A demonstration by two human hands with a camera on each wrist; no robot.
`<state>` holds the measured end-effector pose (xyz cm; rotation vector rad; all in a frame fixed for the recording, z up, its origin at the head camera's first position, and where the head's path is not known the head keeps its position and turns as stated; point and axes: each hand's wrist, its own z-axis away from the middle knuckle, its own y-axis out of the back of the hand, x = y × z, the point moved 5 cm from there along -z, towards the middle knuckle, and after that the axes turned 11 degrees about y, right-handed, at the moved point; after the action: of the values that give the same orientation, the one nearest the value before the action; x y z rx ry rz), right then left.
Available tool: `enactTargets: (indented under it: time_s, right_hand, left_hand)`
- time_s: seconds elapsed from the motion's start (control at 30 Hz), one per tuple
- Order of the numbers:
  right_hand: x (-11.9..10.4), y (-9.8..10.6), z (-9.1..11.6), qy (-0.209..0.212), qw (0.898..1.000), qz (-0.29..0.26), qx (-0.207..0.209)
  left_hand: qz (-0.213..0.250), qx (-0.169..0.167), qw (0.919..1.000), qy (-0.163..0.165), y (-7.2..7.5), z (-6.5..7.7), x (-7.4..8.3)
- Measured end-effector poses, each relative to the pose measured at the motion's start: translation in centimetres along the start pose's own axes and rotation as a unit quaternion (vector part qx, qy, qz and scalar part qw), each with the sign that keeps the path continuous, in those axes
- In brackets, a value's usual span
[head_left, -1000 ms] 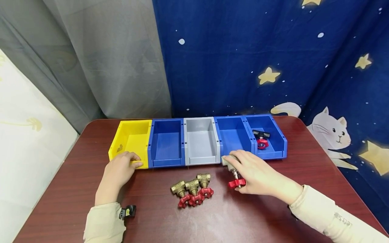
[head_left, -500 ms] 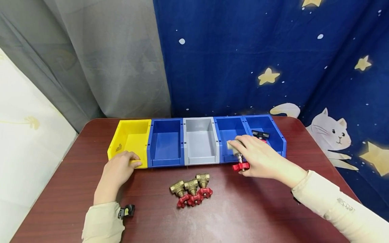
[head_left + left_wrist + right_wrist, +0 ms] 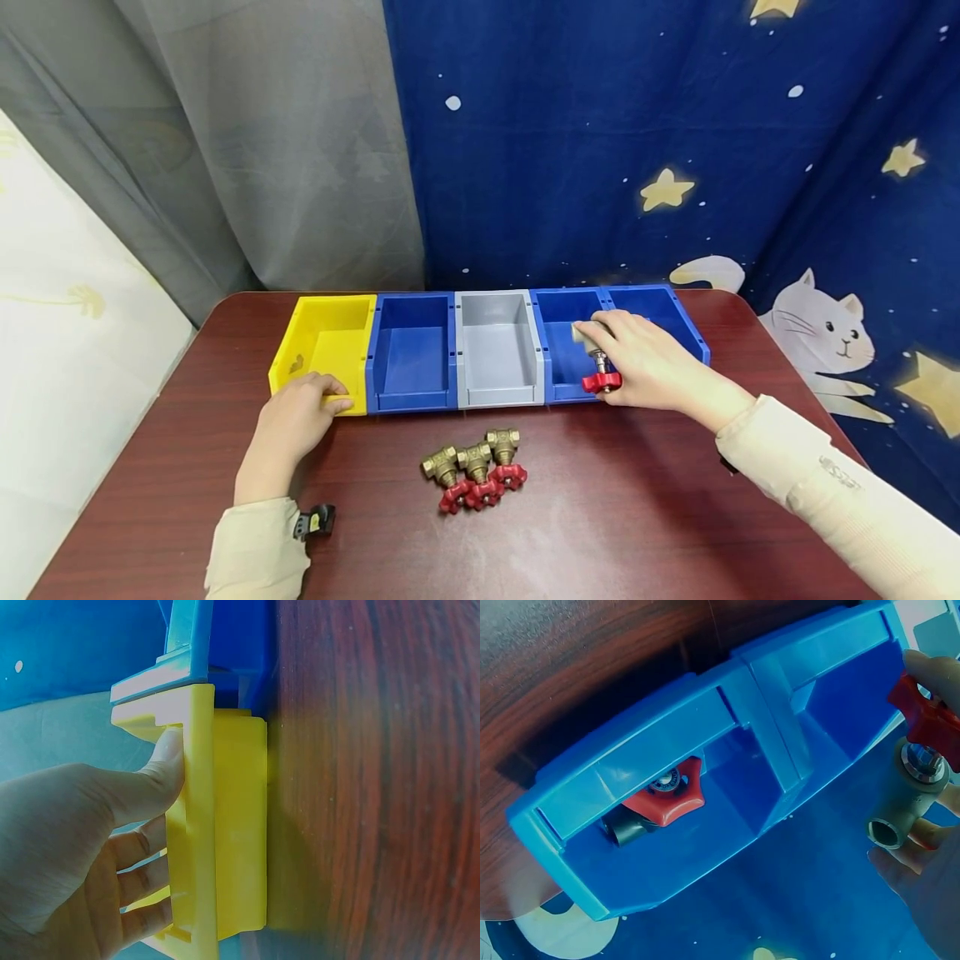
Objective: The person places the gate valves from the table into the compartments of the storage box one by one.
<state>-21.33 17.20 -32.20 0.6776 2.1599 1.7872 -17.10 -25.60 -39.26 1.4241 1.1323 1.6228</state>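
My right hand (image 3: pixel 648 358) grips a pale grey valve with a red handwheel (image 3: pixel 602 382) and holds it over the fourth bin from the left, a blue one (image 3: pixel 558 335). In the right wrist view the open pipe end of this valve (image 3: pixel 887 832) points away from the fingers. My left hand (image 3: pixel 296 421) holds the front lip of the yellow bin (image 3: pixel 330 333), thumb inside and fingers along it. A black valve with a red handwheel (image 3: pixel 667 799) lies in the rightmost blue bin (image 3: pixel 652 877); my right hand hides it in the head view.
Several bins stand side by side: yellow, blue (image 3: pixel 412 358), grey (image 3: pixel 497 350) and two more blue. Three brass valves with red handwheels (image 3: pixel 475 462) lie close together on the brown table (image 3: pixel 375 533). Curtains (image 3: pixel 525 167) hang behind the table.
My right hand has carried the grey valve up and away from me, from the table before the bins to over the fourth bin. My left hand has stayed on the yellow bin.
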Motion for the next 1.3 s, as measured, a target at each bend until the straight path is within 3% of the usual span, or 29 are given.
enactTargets:
  time_s: [0.7, 1.3]
  right_hand:
    - [2.0, -2.8, -3.1, -0.033, 0.997, -0.004, -0.062]
    - [3.2, -4.9, -4.3, -0.046, 0.995, -0.004, -0.084]
  left_hand:
    - [-0.004, -0.002, 1.0, -0.001, 0.1, 0.0, 0.0]
    - [-0.002, -0.008, 1.0, 0.001, 0.2, 0.2, 0.3]
